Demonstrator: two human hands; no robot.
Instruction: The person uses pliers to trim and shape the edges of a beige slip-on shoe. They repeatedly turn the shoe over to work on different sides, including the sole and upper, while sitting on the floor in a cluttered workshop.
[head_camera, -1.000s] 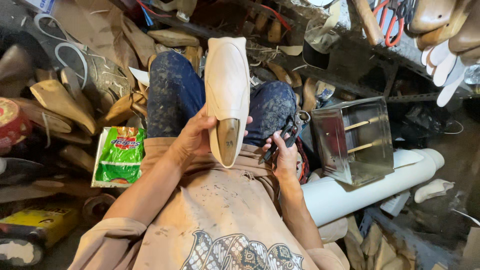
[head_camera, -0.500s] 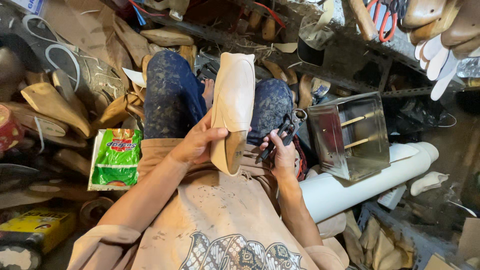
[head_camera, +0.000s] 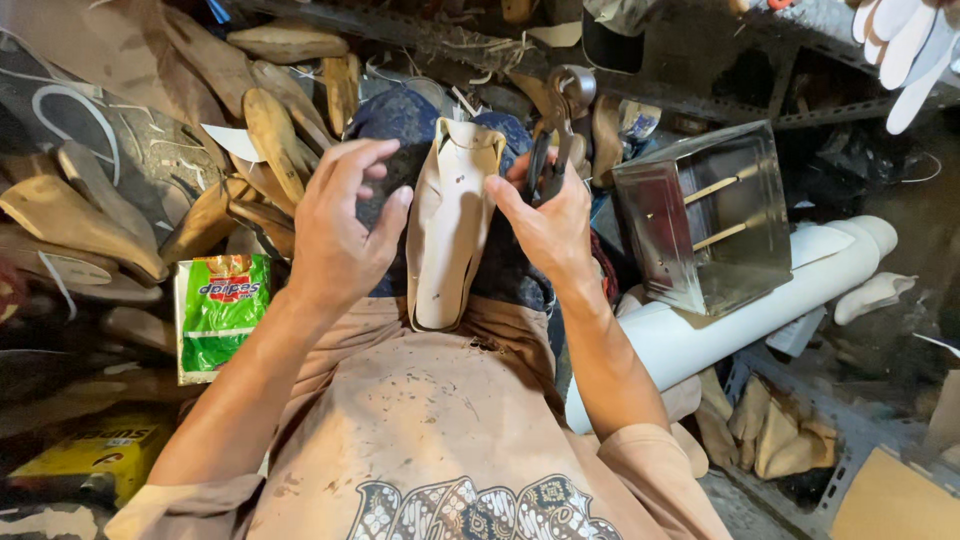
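Note:
A cream leather shoe upper on a last (head_camera: 450, 225) lies sole side up between my knees, its heel end toward my stomach. My left hand (head_camera: 340, 225) hovers at its left side with fingers spread, the thumb touching the upper's edge. My right hand (head_camera: 545, 215) holds metal lasting pincers (head_camera: 558, 130) pointing upward, while its thumb presses the right edge of the upper. I wear blue jeans (head_camera: 395, 120) and a stained beige shirt (head_camera: 420, 430).
Wooden shoe lasts (head_camera: 270, 125) are heaped at the left and back. A green snack packet (head_camera: 218, 310) and a yellow box (head_camera: 85, 455) lie at the left. A shiny metal box (head_camera: 705, 215) and a white pipe (head_camera: 760, 300) are at the right.
The shoe has turned over and settled onto my lap. My left hand let go of its heel and opened beside it. My right hand rose with the pincers to its right edge.

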